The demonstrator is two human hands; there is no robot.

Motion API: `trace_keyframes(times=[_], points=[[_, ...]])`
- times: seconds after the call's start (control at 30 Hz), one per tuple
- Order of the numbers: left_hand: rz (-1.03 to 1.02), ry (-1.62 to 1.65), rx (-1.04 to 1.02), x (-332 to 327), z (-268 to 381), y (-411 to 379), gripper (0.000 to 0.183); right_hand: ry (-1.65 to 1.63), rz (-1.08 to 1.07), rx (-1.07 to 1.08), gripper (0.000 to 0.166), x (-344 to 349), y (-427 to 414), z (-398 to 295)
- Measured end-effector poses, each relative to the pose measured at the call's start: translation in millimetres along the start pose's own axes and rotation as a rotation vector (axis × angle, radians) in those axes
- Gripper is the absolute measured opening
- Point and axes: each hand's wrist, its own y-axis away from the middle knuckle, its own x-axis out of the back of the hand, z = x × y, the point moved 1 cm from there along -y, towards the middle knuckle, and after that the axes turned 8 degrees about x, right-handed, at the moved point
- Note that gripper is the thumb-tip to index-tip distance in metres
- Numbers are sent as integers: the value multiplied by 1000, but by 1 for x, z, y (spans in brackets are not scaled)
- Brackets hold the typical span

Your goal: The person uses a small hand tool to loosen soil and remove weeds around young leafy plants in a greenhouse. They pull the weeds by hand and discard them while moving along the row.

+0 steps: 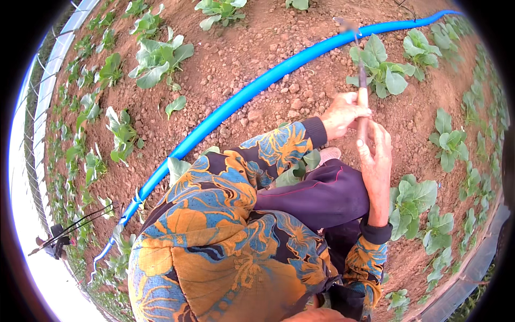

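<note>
Both my hands grip the wooden handle [363, 98] of a small hoe. My left hand [342, 114] holds it higher up, nearer the metal. Just below, my right hand [376, 147] wraps the handle's lower end, with the thumb along it. The hoe's thin shaft leads away from me to a blurred metal head [347, 25], which appears over the blue hose [281, 70]; whether it touches the hose or the soil I cannot tell. A leafy brassica plant [382, 68] grows right beside the shaft. My bent knee [318, 197], in purple trousers, lies under my forearms.
Brown, cloddy soil [257, 44] surrounds me. The hose curves from lower left to upper right. Brassica plants stand in rows on the left [159, 60] and right [412, 205]. Plastic sheeting [48, 80] edges the left side. A dark, unclear object [58, 237] is at far left.
</note>
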Motion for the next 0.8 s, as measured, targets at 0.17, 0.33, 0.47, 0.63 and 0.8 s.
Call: trace_keyframes(times=[0.17, 0.33, 0.47, 0.63, 0.8], points=[[362, -457, -18, 93, 8, 12, 28, -288, 102, -138, 32, 38, 25, 4], [409, -650, 124, 136, -3, 37, 35, -414, 118, -292, 27, 62, 55, 18], [329, -681, 241, 137, -13, 20, 49, -465, 95, -385, 25, 66, 73, 24], [291, -626, 208, 151, -15, -20, 34, -547, 99, -496, 26, 60, 80, 37], [239, -588, 267, 161, -13, -64, 20, -525, 42, -483, 26, 58, 85, 46]])
